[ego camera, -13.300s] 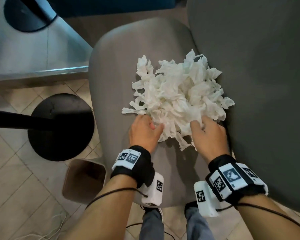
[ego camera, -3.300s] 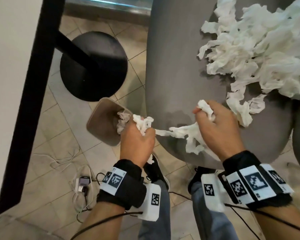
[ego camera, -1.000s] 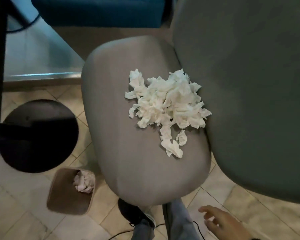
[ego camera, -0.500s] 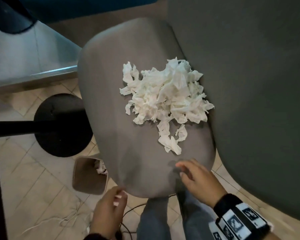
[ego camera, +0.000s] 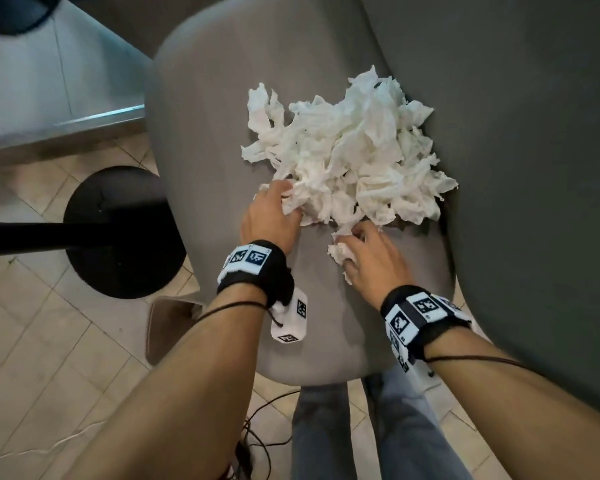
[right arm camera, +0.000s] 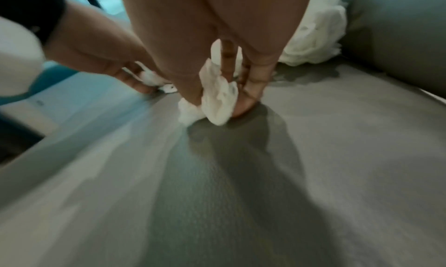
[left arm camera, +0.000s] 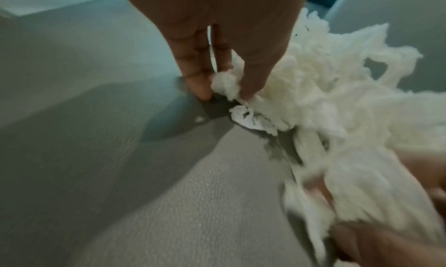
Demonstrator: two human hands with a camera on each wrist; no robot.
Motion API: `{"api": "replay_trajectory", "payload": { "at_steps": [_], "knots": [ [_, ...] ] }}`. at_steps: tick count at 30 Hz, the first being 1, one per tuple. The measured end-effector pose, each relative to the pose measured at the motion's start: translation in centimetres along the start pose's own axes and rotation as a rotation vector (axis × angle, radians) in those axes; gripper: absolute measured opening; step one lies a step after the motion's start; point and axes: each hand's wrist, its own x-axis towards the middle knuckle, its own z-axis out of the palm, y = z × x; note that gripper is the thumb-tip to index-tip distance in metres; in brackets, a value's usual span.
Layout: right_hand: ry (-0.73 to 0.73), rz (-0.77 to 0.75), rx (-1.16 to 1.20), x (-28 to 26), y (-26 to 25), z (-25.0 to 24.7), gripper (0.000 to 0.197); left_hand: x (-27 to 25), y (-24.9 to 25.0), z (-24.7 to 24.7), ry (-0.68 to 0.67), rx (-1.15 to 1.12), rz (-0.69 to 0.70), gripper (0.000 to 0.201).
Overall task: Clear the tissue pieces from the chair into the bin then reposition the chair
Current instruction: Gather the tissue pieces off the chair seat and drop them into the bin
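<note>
Ahead of my fingertips: heap of crumpled white tissue pieces (ego camera: pixel 347 157) on grey textured fabric chair seat (ego camera: pixel 205 109). My left hand (ego camera: pixel 269 216) pinches soft wad at heap's near edge; my right hand (ego camera: pixel 373 258) curls round small crumpled scrap (right arm camera: pixel 218 99). Tan bin (ego camera: pixel 163 327) partly hidden below seat edge.

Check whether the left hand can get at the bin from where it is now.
Probably yes. The bin stands on the floor beside the chair seat, just under the left forearm, with only its rim showing. The left hand, gripping the tissue pile, would only swing down past the seat edge.
</note>
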Motion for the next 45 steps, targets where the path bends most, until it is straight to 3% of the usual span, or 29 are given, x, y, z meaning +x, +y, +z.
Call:
{"api": "replay_trajectory", "payload": {
  "at_steps": [5,9,14,18,22,25,29,31,34,36,41,45],
  "knots": [
    [0.105,0.072,0.245,-0.2,0.9,-0.6,0.012,-1.6,-1.5,-1.8,0.111,-0.195,-0.012,0.025],
    [0.181,0.320,0.513,-1.4,0.5,-2.2,0.026,-4.4,-2.2,-4.1,0.224,-0.282,-0.030,0.031],
    [0.239,0.453,0.646,-2.2,-0.8,-4.4,0.040,-6.3,-2.9,-5.2,0.279,-0.266,-0.077,0.025],
    [0.264,0.464,0.625,-2.0,-0.9,-4.9,0.021,-7.0,-3.5,-5.6,0.318,-0.327,-0.069,0.001],
    [0.326,0.451,0.576,-1.7,-0.6,-4.7,0.005,-7.4,-3.4,-5.5,0.252,-0.365,-0.119,0.016],
    [0.354,0.488,0.575,-1.8,-0.6,-4.5,0.015,-7.4,-3.5,-5.2,0.217,-0.374,-0.116,0.033],
    [0.418,0.576,0.626,-2.2,-0.3,-4.1,0.013,-7.1,-3.8,-4.5,0.162,-0.246,-0.150,0.013],
    [0.382,0.626,0.623,-2.4,0.1,-3.5,0.022,-6.6,-4.5,-3.6,0.082,-0.160,-0.185,0.025],
    [0.264,0.689,0.619,-2.6,1.0,-2.1,0.047,-6.1,-5.6,-1.9,-0.049,0.076,-0.219,0.060],
    [0.182,0.699,0.586,-2.7,1.5,-1.3,0.056,-6.1,-6.2,-1.1,-0.073,0.127,-0.288,0.071],
    [0.171,0.646,0.471,-2.6,2.9,-0.6,0.028,-6.5,-7.2,-1.1,0.091,-0.027,-0.289,0.038],
    [0.251,0.556,0.454,-2.5,3.1,-1.2,0.006,-7.0,-6.8,-2.5,0.165,-0.151,-0.271,0.029]
  ]
}}
